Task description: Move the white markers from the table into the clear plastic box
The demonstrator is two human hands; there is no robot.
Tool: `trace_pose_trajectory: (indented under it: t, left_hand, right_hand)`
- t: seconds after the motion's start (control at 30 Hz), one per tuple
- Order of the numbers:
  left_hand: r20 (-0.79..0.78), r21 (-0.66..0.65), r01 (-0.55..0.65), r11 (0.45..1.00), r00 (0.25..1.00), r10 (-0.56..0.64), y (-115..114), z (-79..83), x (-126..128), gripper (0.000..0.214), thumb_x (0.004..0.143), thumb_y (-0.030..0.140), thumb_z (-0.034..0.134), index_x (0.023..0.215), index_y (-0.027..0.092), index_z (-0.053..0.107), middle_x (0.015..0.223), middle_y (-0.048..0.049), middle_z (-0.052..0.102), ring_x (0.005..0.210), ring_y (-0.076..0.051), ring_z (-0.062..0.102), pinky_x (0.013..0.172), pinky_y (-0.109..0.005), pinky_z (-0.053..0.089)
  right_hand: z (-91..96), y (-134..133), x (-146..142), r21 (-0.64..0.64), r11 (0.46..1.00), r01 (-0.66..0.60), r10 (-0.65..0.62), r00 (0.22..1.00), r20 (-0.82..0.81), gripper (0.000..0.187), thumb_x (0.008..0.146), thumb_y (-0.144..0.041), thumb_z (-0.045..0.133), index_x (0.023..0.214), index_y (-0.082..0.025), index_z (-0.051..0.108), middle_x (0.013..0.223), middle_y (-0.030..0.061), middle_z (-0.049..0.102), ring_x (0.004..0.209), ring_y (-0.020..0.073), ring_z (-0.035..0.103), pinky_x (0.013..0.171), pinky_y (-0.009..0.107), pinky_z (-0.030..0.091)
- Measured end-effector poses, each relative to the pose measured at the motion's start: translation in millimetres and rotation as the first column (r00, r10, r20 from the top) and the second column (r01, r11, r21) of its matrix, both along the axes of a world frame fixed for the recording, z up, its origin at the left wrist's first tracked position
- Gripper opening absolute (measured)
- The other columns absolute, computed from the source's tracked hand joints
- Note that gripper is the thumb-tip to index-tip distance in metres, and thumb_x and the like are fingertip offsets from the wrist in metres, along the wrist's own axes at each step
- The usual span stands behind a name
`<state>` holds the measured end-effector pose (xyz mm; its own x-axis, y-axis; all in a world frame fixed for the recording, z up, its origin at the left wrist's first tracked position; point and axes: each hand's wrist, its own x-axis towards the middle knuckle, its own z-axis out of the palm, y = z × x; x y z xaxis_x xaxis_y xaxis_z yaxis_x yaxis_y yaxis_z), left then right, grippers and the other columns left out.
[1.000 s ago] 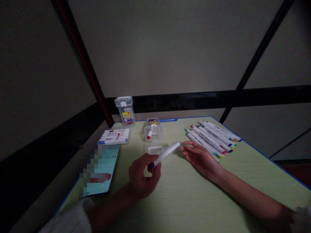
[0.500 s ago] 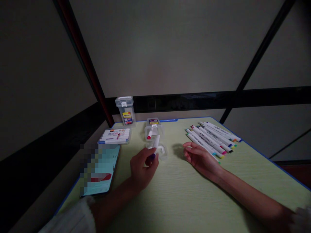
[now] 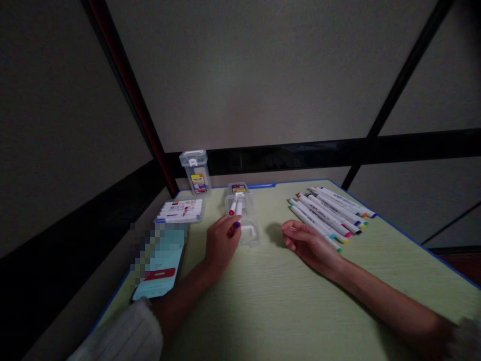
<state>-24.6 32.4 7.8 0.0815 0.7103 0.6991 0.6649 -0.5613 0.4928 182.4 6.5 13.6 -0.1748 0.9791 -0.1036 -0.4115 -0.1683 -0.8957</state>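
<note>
Purple-ended marker [image 3: 239, 210] points lengthwise from left hand [image 3: 222, 241] toward the open box [image 3: 245, 188].

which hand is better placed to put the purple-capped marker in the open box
The left hand, most likely: it already holds the purple-capped marker, whose far end points into the mouth of the open box. The right hand looks empty and sits farther away, beside the loose markers.

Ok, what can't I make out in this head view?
All in the head view:
Purple-capped marker: part near its cap, covered by the left hand.
Lit screen: left side, masked by pixelation.
Upright box's label: fine print, too small.
Right sleeve: cut off by the right edge.
</note>
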Motion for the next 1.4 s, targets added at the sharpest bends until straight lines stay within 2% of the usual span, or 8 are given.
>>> trace_pose_trajectory:
  t: [0.3,0.47,0.67,1.0,1.2,1.4]
  left_hand:
    - [-0.066,-0.051,-0.007,0.999,0.998,0.004,2,-1.4,4,0.024,0.071,0.010,0.052,0.090,0.014,0.066,0.069,-0.0009,0.061,0.051,-0.008,0.049,0.055,-0.020,0.044]
    - [-0.040,-0.091,0.000,0.996,0.999,-0.004,3,-0.8,6,0.025,0.073,0.013,0.052,0.095,0.013,0.065,0.072,-0.0027,0.061,0.052,-0.009,0.051,0.056,-0.021,0.045]
    - [-0.064,-0.079,-0.026,0.997,0.998,0.021,8,-0.1,4,0.023,0.078,0.015,0.049,0.094,0.011,0.065,0.069,-0.0027,0.060,0.057,-0.011,0.053,0.059,-0.023,0.044]
    - [0.116,-0.191,-0.078,0.979,0.988,0.101,12,-2.4,3,0.005,0.073,0.016,0.055,0.078,0.015,0.056,0.059,0.0048,0.052,0.052,-0.009,0.049,0.053,-0.019,0.041]
    - [0.060,-0.183,-0.053,0.982,0.996,0.065,11,-4.5,5,0.004,0.074,0.014,0.051,0.076,0.016,0.054,0.064,0.0023,0.055,0.056,-0.009,0.051,0.055,-0.020,0.041]
    - [-0.090,-0.166,-0.026,0.986,0.996,0.011,5,-6.9,7,0.011,0.075,0.014,0.047,0.065,0.016,0.052,0.060,0.0013,0.054,0.056,-0.010,0.050,0.057,-0.021,0.039]
  right_hand:
    - [-2.9,1,0,0.035,0.998,-0.052,0.049,0.997,0.064,0.017,0.060,-0.026,0.073,0.064,-0.016,0.061,0.052,-0.0017,0.054,0.048,0.0084,0.043,0.048,0.024,0.030]
    - [-1.9,0,-1,0.041,0.997,-0.066,0.063,0.996,0.071,0.018,0.060,-0.027,0.074,0.062,-0.015,0.060,0.052,-0.0015,0.055,0.048,0.0076,0.042,0.048,0.023,0.028]
    - [-0.4,-1,-2,0.051,0.995,-0.080,0.076,0.993,0.090,0.019,0.060,-0.027,0.074,0.060,-0.014,0.060,0.051,-0.0014,0.055,0.048,0.0076,0.041,0.049,0.023,0.027]
    - [-0.1,0,-2,0.045,0.993,-0.109,0.104,0.990,0.092,0.020,0.060,-0.027,0.073,0.060,-0.014,0.058,0.051,-0.0018,0.055,0.048,0.0067,0.041,0.049,0.022,0.026]
    - [-0.9,0,-3,0.056,0.991,-0.120,0.113,0.987,0.110,0.020,0.060,-0.027,0.073,0.061,-0.014,0.057,0.051,-0.0019,0.055,0.048,0.0067,0.042,0.049,0.022,0.026]
    - [0.5,-1,-3,0.065,0.991,-0.120,0.110,0.983,0.144,0.019,0.061,-0.026,0.071,0.061,-0.014,0.056,0.051,-0.0019,0.054,0.048,0.0069,0.041,0.049,0.022,0.026]
